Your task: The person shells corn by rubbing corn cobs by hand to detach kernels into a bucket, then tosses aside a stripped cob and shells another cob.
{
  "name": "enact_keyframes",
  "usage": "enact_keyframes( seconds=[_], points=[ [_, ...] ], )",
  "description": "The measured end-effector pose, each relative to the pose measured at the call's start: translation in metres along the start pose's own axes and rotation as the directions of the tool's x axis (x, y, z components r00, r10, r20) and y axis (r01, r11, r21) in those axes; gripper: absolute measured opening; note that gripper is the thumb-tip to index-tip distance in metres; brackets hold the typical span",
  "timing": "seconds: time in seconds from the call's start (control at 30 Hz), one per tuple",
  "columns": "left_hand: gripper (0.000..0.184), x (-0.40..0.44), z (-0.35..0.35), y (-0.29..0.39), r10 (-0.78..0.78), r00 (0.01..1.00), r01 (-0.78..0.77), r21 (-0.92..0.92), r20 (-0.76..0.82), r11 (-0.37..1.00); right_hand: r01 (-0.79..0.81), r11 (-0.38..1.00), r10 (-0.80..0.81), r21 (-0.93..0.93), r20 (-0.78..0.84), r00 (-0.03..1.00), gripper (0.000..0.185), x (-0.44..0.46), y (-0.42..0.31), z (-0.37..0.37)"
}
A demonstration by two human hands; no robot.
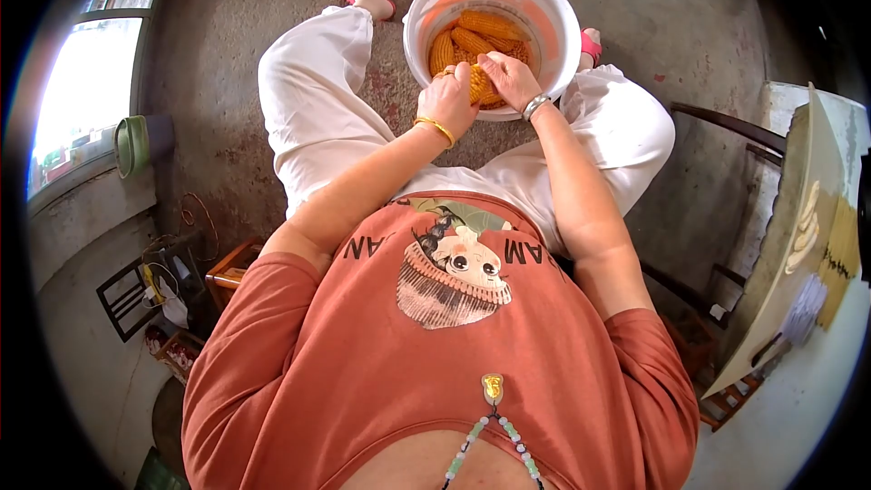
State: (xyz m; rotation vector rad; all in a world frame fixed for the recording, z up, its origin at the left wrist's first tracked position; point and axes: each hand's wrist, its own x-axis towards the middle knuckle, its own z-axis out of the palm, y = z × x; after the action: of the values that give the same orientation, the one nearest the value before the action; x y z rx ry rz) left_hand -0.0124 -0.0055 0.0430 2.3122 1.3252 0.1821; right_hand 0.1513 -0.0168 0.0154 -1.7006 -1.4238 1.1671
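My left hand, with a gold bracelet at the wrist, is closed around an ear of corn over the near side of a white bucket. My right hand, wearing a silver-coloured watch or bracelet, grips the same ear from the other side. Its fingers and thumb press on the kernels, and both hands cover part of the ear. Inside the bucket lie several orange-yellow corn cobs on top of loose kernels. The bucket stands on the floor between my legs.
Concrete floor surrounds the bucket. A dark wooden chair arm and a leaning board are at the right. A green container sits by the window at the left, above a wooden stool and cables.
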Motion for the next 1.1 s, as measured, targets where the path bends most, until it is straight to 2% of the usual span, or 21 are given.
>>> enact_keyframes(
  seconds=[0.03,0.13,0.23,0.33,0.43,0.73,0.83,0.93,1.03,1.1],
  points=[
    [0.048,0.0,0.001,0.0,0.015,1.0,-0.014,0.006,-0.003,1.0,-0.003,0.999,0.004,-0.037,0.024,1.0,0.048,-0.001,-0.002,-0.001],
    [0.048,0.0,0.002,0.0,0.002,1.0,-0.002,-0.004,0.001,1.0,0.095,0.995,-0.095,0.005,0.073,0.993,0.048,-0.004,-0.004,-0.001],
    [0.048,0.0,-0.001,0.001,0.002,1.0,-0.002,-0.003,0.014,1.0,0.133,0.986,-0.136,0.101,0.027,0.99,0.045,-0.001,0.005,0.008],
    [0.048,-0.001,-0.003,0.002,0.026,0.999,-0.026,0.009,0.026,1.0,0.073,0.994,-0.076,0.077,0.043,0.996,0.043,0.001,0.011,0.008],
    [0.047,-0.001,0.0,0.002,0.048,0.999,-0.048,0.022,0.01,0.999,0.127,0.99,-0.129,0.068,0.026,0.991,0.041,0.001,0.01,0.006],
    [0.046,-0.003,0.005,0.003,0.113,0.993,-0.109,0.088,-0.04,0.99,0.081,0.995,-0.084,-0.059,-0.042,0.996,0.04,0.005,0.019,0.005],
    [0.046,-0.003,0.004,0.002,0.144,0.988,-0.137,0.119,-0.054,0.983,-0.009,0.985,0.018,0.172,-0.054,0.998,0.042,0.006,0.027,0.01],
    [0.046,-0.003,0.003,0.003,0.145,0.989,-0.139,0.126,-0.038,0.982,-0.005,0.989,0.001,0.147,0.031,1.0,0.042,0.003,0.023,0.002],
    [0.046,-0.003,0.003,0.002,0.171,0.984,-0.164,0.133,-0.047,0.978,0.151,0.974,-0.158,0.167,0.03,0.987,0.038,-0.003,0.012,0.0],
    [0.045,-0.004,0.0,0.002,0.201,0.978,-0.191,0.148,-0.053,0.97,0.05,0.971,-0.08,0.234,0.122,0.989,0.035,-0.001,0.011,-0.004]
  ],
)
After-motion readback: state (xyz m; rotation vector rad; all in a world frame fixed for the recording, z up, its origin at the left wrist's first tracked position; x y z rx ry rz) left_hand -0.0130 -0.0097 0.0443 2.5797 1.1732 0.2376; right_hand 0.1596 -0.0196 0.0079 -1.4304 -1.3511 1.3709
